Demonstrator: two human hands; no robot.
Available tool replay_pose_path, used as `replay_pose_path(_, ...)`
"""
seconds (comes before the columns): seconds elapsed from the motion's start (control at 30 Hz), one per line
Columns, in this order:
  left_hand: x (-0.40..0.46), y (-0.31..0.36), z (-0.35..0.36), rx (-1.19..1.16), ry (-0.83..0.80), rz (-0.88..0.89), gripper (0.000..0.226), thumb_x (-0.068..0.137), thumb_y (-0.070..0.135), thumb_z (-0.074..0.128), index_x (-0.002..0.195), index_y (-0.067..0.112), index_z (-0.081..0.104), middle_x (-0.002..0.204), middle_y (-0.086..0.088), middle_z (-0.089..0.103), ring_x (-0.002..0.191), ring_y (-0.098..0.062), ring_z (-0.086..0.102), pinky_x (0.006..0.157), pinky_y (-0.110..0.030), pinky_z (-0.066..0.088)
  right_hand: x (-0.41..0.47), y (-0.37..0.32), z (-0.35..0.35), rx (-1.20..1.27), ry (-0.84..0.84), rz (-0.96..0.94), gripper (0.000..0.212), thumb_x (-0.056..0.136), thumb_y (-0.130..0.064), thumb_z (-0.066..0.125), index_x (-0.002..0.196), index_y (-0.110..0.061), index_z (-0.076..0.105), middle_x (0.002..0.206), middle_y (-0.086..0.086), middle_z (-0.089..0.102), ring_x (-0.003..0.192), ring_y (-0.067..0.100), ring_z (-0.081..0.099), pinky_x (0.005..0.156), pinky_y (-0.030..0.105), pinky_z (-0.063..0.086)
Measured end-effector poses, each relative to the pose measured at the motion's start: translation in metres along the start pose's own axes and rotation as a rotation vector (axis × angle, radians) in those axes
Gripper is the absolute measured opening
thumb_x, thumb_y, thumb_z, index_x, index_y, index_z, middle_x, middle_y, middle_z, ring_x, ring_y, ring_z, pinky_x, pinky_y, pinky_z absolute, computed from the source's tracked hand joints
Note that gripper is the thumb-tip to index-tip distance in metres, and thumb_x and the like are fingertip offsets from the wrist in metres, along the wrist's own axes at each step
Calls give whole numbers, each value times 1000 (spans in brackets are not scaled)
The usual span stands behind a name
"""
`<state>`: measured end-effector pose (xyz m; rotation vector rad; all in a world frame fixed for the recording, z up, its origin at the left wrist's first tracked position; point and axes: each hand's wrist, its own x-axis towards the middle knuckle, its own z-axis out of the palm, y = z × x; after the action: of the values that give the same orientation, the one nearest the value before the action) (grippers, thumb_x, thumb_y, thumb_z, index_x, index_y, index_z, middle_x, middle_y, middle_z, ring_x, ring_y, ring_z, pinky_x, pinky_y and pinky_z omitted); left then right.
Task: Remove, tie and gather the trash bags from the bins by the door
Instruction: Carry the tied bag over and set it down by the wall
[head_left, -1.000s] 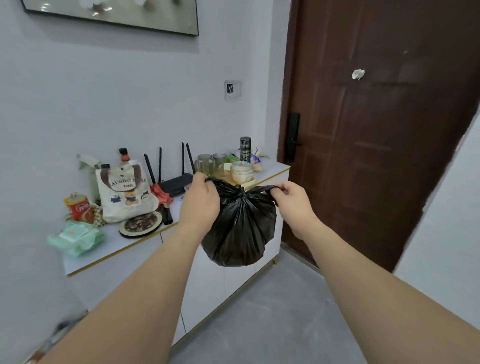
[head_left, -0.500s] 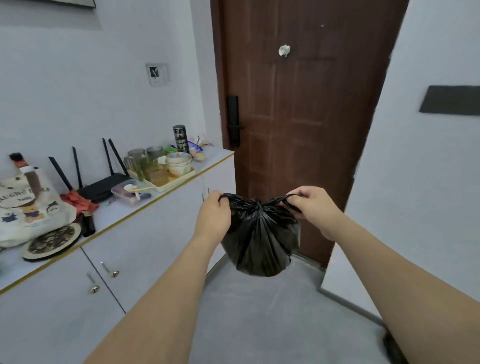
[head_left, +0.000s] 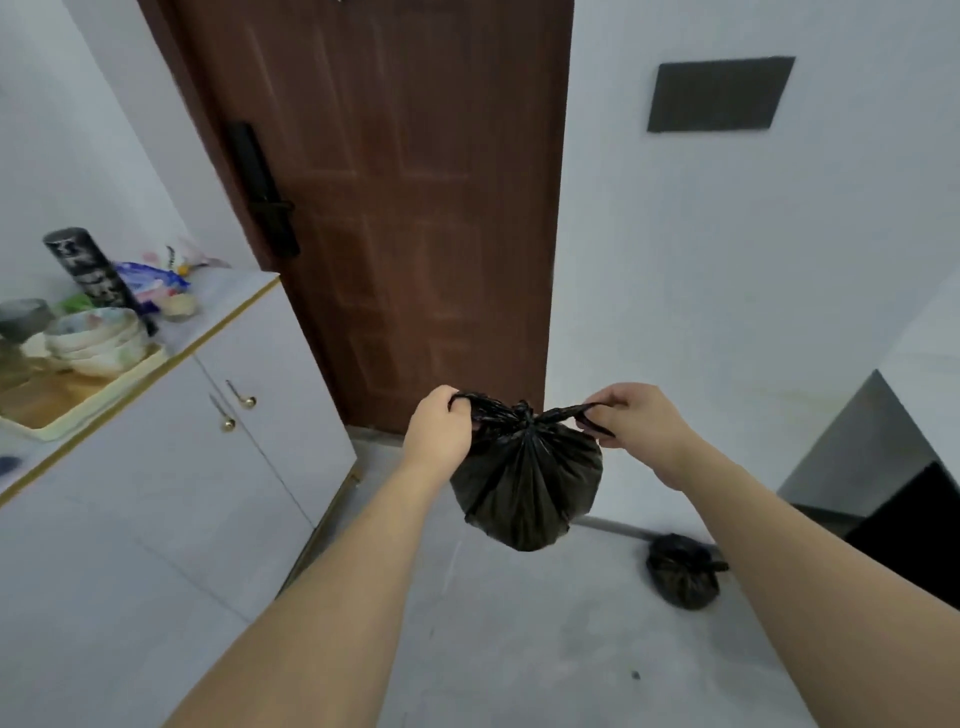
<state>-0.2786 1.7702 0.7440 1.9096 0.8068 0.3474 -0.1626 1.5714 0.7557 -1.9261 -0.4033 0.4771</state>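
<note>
Both hands, left hand (head_left: 439, 428) and right hand (head_left: 634, 421), pinch the knotted ears of a black trash bag (head_left: 524, 483) hanging before the door (head_left: 395, 208); soft, limp and apparently light, it is best held at the knot.

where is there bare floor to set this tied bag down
Bare grey floor lies between the white cabinet and the small tied black bag on the floor, under the held black trash bag. The cabinet top by the stacked bowls is crowded.
</note>
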Motion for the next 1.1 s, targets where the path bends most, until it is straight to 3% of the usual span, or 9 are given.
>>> replay_pose_path(0.1,25,3,43,13,-47,-19,23,96,26,40,92,19,62,91,-3,71,85,-25,69,84,-51,55,22,28,-29,-40,-2,41,13,86,-4,59,83,-10,70,88,17,73,77,22,63,76,36,53)
replay_pose_path(0.27,60,5,119,-20,-68,-89,21,98,13,42,89,11,61,85,-9,71,79,-23,71,83,-47,57,62,83,-75,-87,-71,108,10,86,-1,60,90,-1,70,71,12,67,62,16,59,53,15,47)
replay_pose_path(0.4,82,0,179,-30,-92,-151,24,96,10,43,79,17,59,81,-7,70,79,-25,70,82,-47,57,101,122,-106,-112,-103,158,9,85,-4,63,87,-6,71,67,7,68,61,16,61,57,17,46)
replay_pose_path(0.53,107,-18,229,-43,-150,-235,21,97,12,43,88,11,62,94,-16,71,88,-34,69,83,-47,56,137,158,-122,-87,-130,252,9,86,-4,64,93,-4,71,74,11,68,68,20,62,62,22,48)
replay_pose_path(0.67,140,-49,280,-46,-208,-286,22,98,14,43,87,17,61,88,-8,70,79,-23,67,81,-41,55,174,209,-125,-5,-119,328,10,89,0,61,94,-4,69,76,12,65,66,19,59,56,15,50)
replay_pose_path(0.83,162,-122,354,-54,-200,-337,23,101,12,39,90,11,59,83,-5,68,70,-13,63,58,-23,45,212,321,-110,1,-170,428,12,90,-4,59,96,-5,70,74,10,65,65,18,58,63,24,46)
replay_pose_path(0.97,182,-222,431,-106,-160,-412,24,100,14,36,89,14,58,90,-9,68,73,-18,63,61,-28,45,243,445,-85,-21,-179,452,16,91,-7,57,85,2,68,65,8,60,64,20,53,66,31,44)
replay_pose_path(1.1,198,-331,515,-171,-124,-454,21,99,13,38,89,13,57,89,-7,64,72,-19,60,61,-30,43,270,576,-55,-54,-177,432,18,92,-11,57,80,-2,68,63,6,60,63,17,53,67,32,45)
